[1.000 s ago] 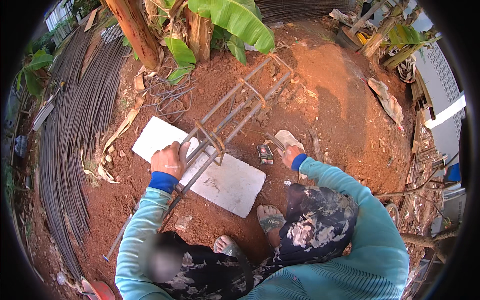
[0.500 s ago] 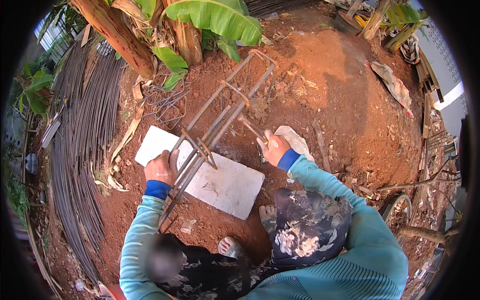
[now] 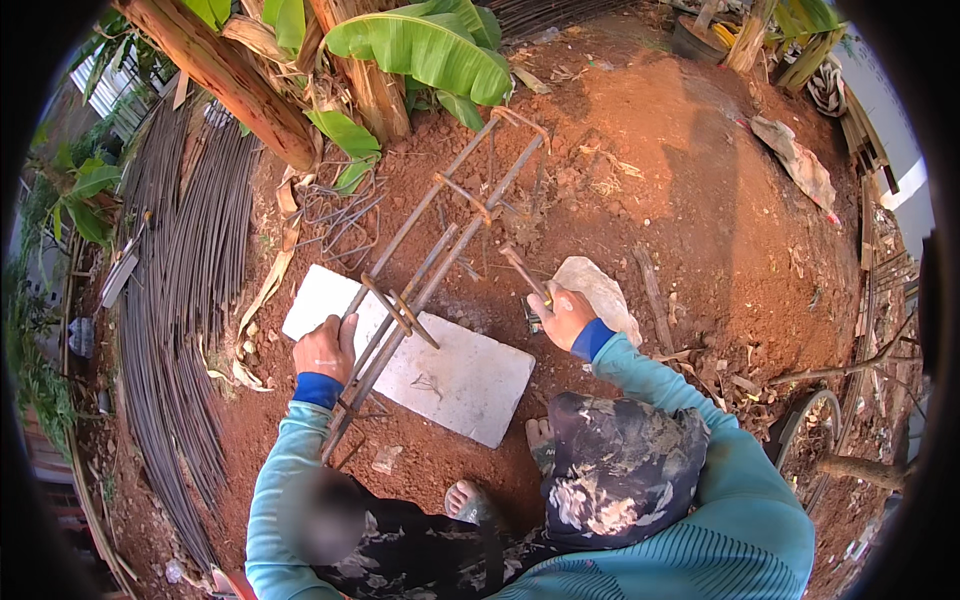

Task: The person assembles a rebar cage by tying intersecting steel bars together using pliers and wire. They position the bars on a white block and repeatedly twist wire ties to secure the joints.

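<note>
A rebar cage [image 3: 432, 280] of long bars and rusty square stirrups lies slantwise over a white rectangular block [image 3: 455, 375] on red soil. My left hand [image 3: 325, 348] is closed around a long bar near the cage's lower end. Two or three stirrups [image 3: 400, 310] sit bunched just beyond it. In my right hand [image 3: 565, 318], to the right of the cage, is a short brown rod-shaped tool [image 3: 524, 270]. Its tip points up and left, apart from the bars. The kind of tool is not clear. Something thin and dark shows below those fingers.
Long steel rods [image 3: 185, 300] lie in a bundle on the left. Bent wire pieces [image 3: 345, 215] are heaped below the banana trunks [image 3: 230, 85]. A pale stone [image 3: 600, 290] sits beside my right hand. At right are a wheel-like rim [image 3: 815, 425] and a branch [image 3: 840, 365].
My right hand has shifted slightly right and down with the tool, drawing its tip farther from the bars. My left hand keeps its grip. The whole view has shifted a little.
</note>
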The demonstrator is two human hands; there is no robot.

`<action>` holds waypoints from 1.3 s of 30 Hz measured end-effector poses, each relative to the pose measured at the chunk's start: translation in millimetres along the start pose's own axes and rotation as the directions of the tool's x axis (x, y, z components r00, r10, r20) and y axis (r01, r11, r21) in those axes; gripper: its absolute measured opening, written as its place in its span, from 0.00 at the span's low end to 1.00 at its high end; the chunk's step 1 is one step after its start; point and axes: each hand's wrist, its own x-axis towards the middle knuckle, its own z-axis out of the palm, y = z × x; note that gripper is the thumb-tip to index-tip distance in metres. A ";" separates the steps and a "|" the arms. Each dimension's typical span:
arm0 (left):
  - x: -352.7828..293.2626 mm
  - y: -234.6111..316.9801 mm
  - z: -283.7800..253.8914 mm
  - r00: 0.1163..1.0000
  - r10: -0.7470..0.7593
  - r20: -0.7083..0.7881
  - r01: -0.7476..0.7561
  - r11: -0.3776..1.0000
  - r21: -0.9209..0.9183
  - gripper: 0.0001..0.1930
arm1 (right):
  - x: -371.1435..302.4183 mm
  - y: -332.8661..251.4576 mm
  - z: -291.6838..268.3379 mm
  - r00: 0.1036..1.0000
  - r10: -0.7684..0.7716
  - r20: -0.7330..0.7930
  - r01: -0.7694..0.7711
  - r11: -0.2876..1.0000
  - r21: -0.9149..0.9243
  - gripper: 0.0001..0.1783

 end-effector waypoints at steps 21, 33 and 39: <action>-10.5 4.3 -1.0 0.999 0.036 0.038 -0.036 0.999 0.007 0.21 | 18.3 -32.3 -84.4 0.982 -0.071 0.173 0.099 0.982 -0.160 0.22; -10.4 3.1 -1.9 0.999 0.052 -0.008 -0.052 0.999 0.004 0.21 | -3.5 -13.4 -27.3 0.991 -0.055 0.120 0.045 0.995 0.083 0.27; -13.4 3.8 -2.6 0.999 0.016 0.045 -0.016 1.000 -0.001 0.21 | -16.9 -20.4 -39.3 0.855 -0.107 0.507 -0.357 0.587 0.727 0.26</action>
